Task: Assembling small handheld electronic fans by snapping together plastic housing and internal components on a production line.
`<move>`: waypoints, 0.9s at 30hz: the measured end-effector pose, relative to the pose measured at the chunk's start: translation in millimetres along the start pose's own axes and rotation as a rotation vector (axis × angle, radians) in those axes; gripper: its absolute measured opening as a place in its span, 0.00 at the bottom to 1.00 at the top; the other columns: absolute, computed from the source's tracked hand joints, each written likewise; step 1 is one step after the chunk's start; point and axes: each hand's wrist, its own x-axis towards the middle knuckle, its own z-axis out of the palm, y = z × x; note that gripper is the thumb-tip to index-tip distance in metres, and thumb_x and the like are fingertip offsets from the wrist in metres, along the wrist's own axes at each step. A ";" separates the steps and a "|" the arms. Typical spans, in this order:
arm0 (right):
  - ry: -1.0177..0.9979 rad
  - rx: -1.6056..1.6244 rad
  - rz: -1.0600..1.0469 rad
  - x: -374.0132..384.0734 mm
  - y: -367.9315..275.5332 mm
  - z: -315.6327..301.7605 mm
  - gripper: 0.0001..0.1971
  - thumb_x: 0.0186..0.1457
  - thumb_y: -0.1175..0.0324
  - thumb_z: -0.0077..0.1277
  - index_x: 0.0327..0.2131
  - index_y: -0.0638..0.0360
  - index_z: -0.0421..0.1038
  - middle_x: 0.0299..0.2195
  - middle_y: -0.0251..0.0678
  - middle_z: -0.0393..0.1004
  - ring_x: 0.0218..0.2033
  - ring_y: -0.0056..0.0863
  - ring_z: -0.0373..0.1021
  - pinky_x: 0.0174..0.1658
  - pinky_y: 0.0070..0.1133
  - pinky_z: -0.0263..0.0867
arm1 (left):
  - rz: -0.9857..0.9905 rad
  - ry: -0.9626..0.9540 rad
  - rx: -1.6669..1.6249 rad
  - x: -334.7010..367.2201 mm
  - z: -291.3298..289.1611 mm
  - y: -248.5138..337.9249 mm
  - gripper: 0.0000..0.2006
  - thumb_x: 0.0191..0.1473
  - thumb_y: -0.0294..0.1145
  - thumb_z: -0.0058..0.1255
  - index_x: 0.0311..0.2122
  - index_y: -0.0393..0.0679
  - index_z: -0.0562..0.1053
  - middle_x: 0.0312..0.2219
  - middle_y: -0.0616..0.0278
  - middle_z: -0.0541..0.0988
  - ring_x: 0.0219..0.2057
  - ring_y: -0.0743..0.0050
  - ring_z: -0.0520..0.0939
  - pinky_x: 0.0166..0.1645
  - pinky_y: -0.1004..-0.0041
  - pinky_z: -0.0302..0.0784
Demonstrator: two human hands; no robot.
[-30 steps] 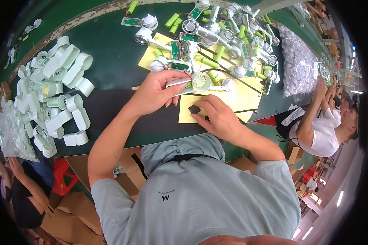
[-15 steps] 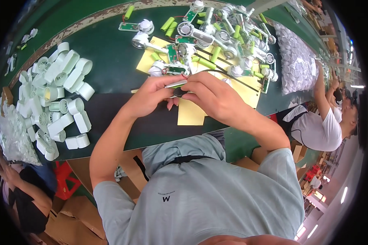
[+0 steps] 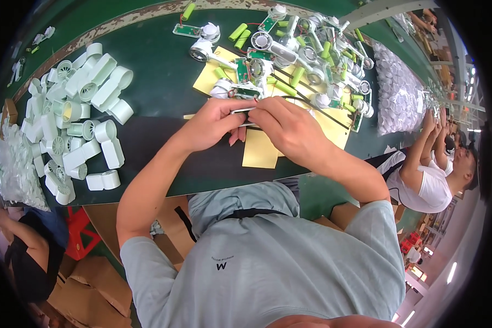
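Note:
Over the near middle of the table, my left hand (image 3: 209, 126) and my right hand (image 3: 290, 131) meet with closed fingers. Between their fingertips is a slim white part (image 3: 241, 111), mostly covered, with a bit of red wire at its far end. Just beyond the hands lie white handheld-fan assemblies (image 3: 279, 50) with round fan heads and green circuit boards. Green battery cells (image 3: 297, 76) are scattered among them. Yellow sheets (image 3: 260, 153) lie beneath the pile and by my right wrist.
Pale green fan housings (image 3: 101, 82) are heaped on the left, beside a clear plastic bag (image 3: 19, 175). At the right stands a bag of round white parts (image 3: 396, 90). A dark mat (image 3: 158, 158) covers the near edge. Co-workers sit at both sides; cardboard boxes (image 3: 98, 284) are below.
The green cell and dark piece seen between my fingers are now covered. My fingers have closed in on the white part. The whole view has shifted slightly.

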 end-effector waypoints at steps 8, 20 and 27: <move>-0.074 0.355 0.064 9.4 10.7 -16.9 0.07 0.56 0.72 0.54 0.37 0.63 0.78 0.32 0.36 0.74 0.30 0.33 0.72 0.33 0.23 0.69 | -0.035 0.011 -0.047 0.2 -2.2 3.2 0.18 0.56 0.19 0.42 0.52 0.32 0.73 0.26 0.63 0.78 0.20 0.84 0.75 0.24 0.82 0.68; -0.161 1.582 0.420 -3.3 24.1 -12.4 0.34 0.55 0.70 0.60 0.62 0.60 0.56 0.54 0.36 0.65 0.52 0.26 0.66 0.54 0.28 0.64 | 0.045 -0.343 -0.236 -36.6 0.4 50.5 0.19 0.53 0.23 0.51 0.51 0.30 0.68 0.34 0.56 0.80 0.21 0.79 0.80 0.21 0.83 0.73; 0.143 0.477 0.205 0.4 42.9 -40.3 0.23 0.45 0.63 0.61 0.45 0.63 0.73 0.38 0.43 0.73 0.36 0.37 0.71 0.41 0.27 0.67 | -0.071 -0.055 -0.238 -23.6 4.7 38.4 0.16 0.58 0.21 0.44 0.51 0.35 0.65 0.33 0.59 0.78 0.26 0.76 0.81 0.27 0.79 0.77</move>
